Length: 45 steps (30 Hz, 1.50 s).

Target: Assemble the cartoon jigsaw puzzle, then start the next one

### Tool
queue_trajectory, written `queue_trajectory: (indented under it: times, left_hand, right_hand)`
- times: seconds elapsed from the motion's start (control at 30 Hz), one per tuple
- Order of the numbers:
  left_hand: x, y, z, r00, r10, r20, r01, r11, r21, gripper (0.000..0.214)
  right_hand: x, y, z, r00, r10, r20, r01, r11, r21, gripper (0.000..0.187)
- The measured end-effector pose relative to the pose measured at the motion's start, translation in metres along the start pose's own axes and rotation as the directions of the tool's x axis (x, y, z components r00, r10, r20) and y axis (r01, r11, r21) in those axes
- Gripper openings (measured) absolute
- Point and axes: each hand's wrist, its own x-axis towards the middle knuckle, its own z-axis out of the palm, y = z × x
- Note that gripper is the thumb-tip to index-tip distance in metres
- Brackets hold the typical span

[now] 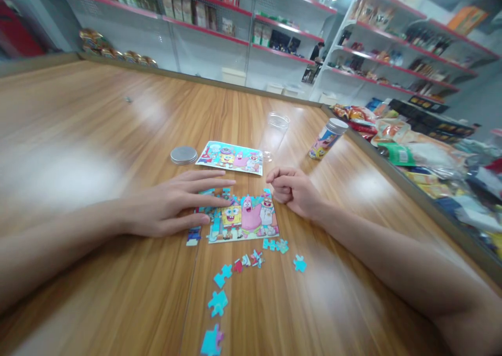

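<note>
A partly assembled cartoon jigsaw puzzle [247,218] lies on the wooden table [117,131]. My left hand [172,204] lies flat with fingers stretched out over the puzzle's upper left corner, fingertips on the pieces there. My right hand [292,190] rests at the puzzle's upper right corner with fingers curled in; what they hold, if anything, is hidden. Several loose turquoise pieces [219,293] are scattered in front of the puzzle. A printed reference picture [231,157] lies just behind it.
A round metal lid [183,155] sits left of the picture. A clear plastic cup [276,131] and a lidded cartoon-printed tube [327,138] stand farther back right. Snack packets [411,147] are piled beyond the table's right edge. Store shelves line the background.
</note>
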Motion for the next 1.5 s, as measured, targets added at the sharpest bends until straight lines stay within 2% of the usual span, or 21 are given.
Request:
queue_trajectory:
  times: [0.07,0.13,0.17,0.23,0.3,0.33,0.43,0.63,0.87,1.07,1.27,1.4,1.5]
  left_hand:
    - [0.000,-0.001,0.002,0.998,0.015,0.053,-0.016,1.000,0.016,0.054]
    - [0.000,-0.002,0.003,0.998,0.008,0.063,-0.009,1.000,0.013,0.056]
    - [0.000,-0.003,0.003,0.998,0.006,0.062,-0.007,1.000,0.013,0.056]
    - [0.000,-0.003,0.002,0.998,0.008,0.057,-0.009,1.000,0.015,0.056]
    - [0.000,-0.004,0.002,0.999,0.009,0.053,-0.010,1.000,0.015,0.056]
    - [0.000,-0.004,0.002,0.999,0.009,0.053,-0.010,1.000,0.016,0.056]
    - [0.000,-0.004,0.003,0.999,0.006,0.054,-0.008,1.000,0.030,0.056]
    - [0.001,-0.003,0.004,1.000,-0.016,0.022,0.016,1.000,0.012,0.055]
    - [0.001,-0.002,0.002,0.998,-0.050,0.039,0.052,0.997,-0.051,0.052]
    - [-0.005,-0.009,-0.010,0.992,-0.098,0.083,0.114,0.970,-0.215,0.045]
    - [-0.004,-0.012,-0.015,0.993,-0.018,0.121,0.050,0.960,-0.274,0.044]
    - [-0.001,-0.008,-0.014,0.992,0.000,0.124,0.033,0.963,-0.266,0.042]
    - [0.000,-0.007,-0.014,0.992,0.004,0.122,0.028,0.965,-0.262,0.042]
  right_hand:
    - [-0.003,-0.004,-0.002,0.998,0.019,0.067,-0.019,1.000,0.008,0.008]
    - [-0.008,-0.008,-0.003,0.977,0.039,0.211,-0.029,0.998,-0.049,0.016]
    - [-0.012,-0.010,-0.003,0.946,0.051,0.319,-0.016,0.994,-0.110,0.021]
    - [-0.017,-0.014,-0.003,0.841,0.084,0.535,0.059,0.967,-0.246,0.030]
    - [-0.019,-0.017,-0.004,0.746,0.116,0.656,0.138,0.936,-0.323,0.033]
    - [-0.019,-0.018,-0.005,0.729,0.126,0.673,0.150,0.930,-0.337,0.032]
    - [-0.017,-0.019,-0.007,0.711,0.152,0.686,0.163,0.914,-0.372,0.031]
    - [-0.018,-0.019,-0.004,0.710,0.135,0.691,0.295,0.835,-0.465,0.024]
    - [-0.023,-0.022,0.004,0.737,0.025,0.676,0.472,0.697,-0.540,0.016]
    - [-0.025,-0.026,0.008,0.716,-0.018,0.698,0.556,0.620,-0.554,0.013]
    - [-0.033,-0.020,0.011,0.714,-0.143,0.685,0.613,0.600,-0.514,0.017]
    - [-0.035,-0.016,0.012,0.668,-0.110,0.736,0.647,0.575,-0.501,0.030]
    - [-0.036,-0.014,0.013,0.638,-0.063,0.768,0.661,0.557,-0.503,0.027]
